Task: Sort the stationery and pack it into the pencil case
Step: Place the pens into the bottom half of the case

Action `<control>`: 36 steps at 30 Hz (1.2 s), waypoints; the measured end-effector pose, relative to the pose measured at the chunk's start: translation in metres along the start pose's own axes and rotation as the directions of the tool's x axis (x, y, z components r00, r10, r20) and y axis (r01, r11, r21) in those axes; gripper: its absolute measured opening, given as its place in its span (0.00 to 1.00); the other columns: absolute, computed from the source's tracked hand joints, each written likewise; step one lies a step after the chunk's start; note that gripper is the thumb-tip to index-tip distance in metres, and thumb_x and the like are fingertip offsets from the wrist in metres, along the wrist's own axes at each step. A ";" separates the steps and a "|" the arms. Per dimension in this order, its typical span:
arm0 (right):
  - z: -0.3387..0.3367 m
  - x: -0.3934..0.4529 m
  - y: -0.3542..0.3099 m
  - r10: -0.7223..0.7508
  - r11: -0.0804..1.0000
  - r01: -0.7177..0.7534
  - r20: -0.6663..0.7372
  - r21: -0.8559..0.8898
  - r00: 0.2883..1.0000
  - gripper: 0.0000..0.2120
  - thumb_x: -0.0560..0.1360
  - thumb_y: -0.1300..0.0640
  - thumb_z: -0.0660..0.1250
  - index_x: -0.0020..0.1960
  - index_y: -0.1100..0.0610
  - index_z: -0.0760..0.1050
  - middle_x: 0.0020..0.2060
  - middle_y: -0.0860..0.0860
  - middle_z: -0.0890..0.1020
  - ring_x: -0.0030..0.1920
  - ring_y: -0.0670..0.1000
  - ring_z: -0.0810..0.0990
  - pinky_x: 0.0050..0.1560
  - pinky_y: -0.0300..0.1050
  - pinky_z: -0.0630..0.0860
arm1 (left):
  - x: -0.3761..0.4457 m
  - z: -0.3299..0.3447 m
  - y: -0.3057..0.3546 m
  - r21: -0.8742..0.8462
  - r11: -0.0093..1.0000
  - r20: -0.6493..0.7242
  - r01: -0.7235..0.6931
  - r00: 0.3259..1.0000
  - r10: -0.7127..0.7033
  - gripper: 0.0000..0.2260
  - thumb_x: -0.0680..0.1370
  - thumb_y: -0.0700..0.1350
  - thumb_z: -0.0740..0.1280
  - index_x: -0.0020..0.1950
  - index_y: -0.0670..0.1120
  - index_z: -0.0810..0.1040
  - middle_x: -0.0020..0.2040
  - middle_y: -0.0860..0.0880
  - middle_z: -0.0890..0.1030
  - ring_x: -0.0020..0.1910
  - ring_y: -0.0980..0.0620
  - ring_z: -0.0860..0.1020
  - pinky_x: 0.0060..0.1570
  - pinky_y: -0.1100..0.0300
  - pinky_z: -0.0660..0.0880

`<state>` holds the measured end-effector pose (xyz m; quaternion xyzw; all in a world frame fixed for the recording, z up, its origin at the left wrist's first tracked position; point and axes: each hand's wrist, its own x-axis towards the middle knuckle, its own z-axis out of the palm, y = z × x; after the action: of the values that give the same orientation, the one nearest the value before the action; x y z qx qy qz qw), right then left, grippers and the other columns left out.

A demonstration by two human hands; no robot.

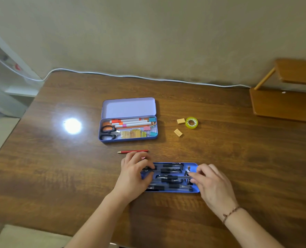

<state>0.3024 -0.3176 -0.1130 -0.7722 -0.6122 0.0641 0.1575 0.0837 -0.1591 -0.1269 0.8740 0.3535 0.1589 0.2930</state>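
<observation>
A blue tray-like pencil case (193,165) lies near me, filled with several black pens (171,177). My left hand (134,173) rests over its left end, fingers curled on a black pen. My right hand (211,181) is at the right end, fingertips pinching a pen's tip. Further back, an open lilac tin case (129,108) holds markers, black scissors (109,132), yellow erasers and coloured binder clips. A red pencil (133,151) lies between the two cases. Two tan erasers (180,121) (178,132) and a yellow tape roll (191,122) lie to the right.
The wooden table (59,167) carries a bright lamp reflection at left. A white cable (148,78) runs along the table's back edge by the wall. A small wooden shelf (284,102) stands at the back right corner.
</observation>
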 end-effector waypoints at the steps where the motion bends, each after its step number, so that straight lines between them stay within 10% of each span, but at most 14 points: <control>1: 0.001 0.003 -0.001 -0.009 1.000 0.009 0.000 -0.019 1.000 0.08 0.67 0.59 0.77 0.44 0.52 0.82 0.37 0.46 0.74 0.37 0.50 0.72 0.35 0.40 0.65 | -0.001 -0.002 -0.001 -0.033 0.999 -0.009 0.009 1.000 -0.010 0.10 0.72 0.43 0.73 0.50 0.55 0.79 0.58 0.58 0.76 0.63 0.53 0.69 0.62 0.49 0.66; 13: 0.016 0.017 -0.025 -0.019 0.968 0.012 0.023 0.251 1.000 0.12 0.71 0.68 0.69 0.53 0.57 0.80 0.46 0.47 0.79 0.47 0.46 0.78 0.50 0.38 0.75 | -0.010 -0.008 -0.009 -0.007 0.999 0.049 0.040 0.998 -0.039 0.10 0.73 0.50 0.73 0.54 0.56 0.79 0.60 0.59 0.75 0.63 0.57 0.68 0.64 0.52 0.64; 21: 0.007 0.005 -0.017 -0.064 0.994 0.055 0.104 0.091 0.992 0.05 0.71 0.53 0.67 0.44 0.45 0.80 0.38 0.40 0.79 0.42 0.45 0.77 0.39 0.40 0.70 | -0.009 -0.003 -0.011 0.029 0.999 -0.050 0.037 0.998 -0.035 0.05 0.74 0.50 0.71 0.49 0.52 0.82 0.55 0.57 0.79 0.58 0.56 0.73 0.61 0.52 0.69; 36: 0.005 0.023 -0.005 -0.103 0.994 0.093 0.280 0.050 0.955 0.09 0.76 0.49 0.61 0.51 0.47 0.80 0.45 0.42 0.81 0.49 0.48 0.78 0.48 0.45 0.71 | -0.015 -0.009 -0.016 0.022 0.999 -0.006 0.041 0.999 -0.041 0.07 0.71 0.46 0.76 0.47 0.52 0.81 0.59 0.56 0.76 0.60 0.60 0.68 0.61 0.57 0.65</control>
<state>0.3019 -0.2937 -0.1139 -0.7210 -0.6645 0.1767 0.0856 0.0607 -0.1567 -0.1310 0.8693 0.3738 0.1512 0.2858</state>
